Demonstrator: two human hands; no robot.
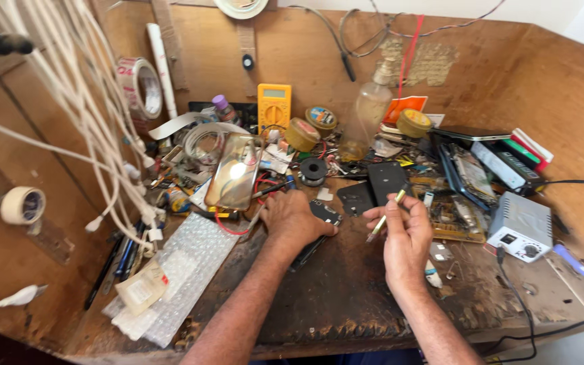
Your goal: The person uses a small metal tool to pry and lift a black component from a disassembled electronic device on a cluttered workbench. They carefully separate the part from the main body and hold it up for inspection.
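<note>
Now L hand (295, 220) flat on dark phone (322, 215) on bench (346, 297); R hand (403, 236) pinching brass-tipped tool (386, 215) w/ fingers

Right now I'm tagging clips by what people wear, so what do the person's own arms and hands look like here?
Both forearms are bare up to the bottom edge of the picture: no sleeves show. The left hand and the right hand wear no gloves. No watch, bracelet or wrist strap shows on either wrist, and I can make out no ring. No cable or marking runs along either arm.
</note>
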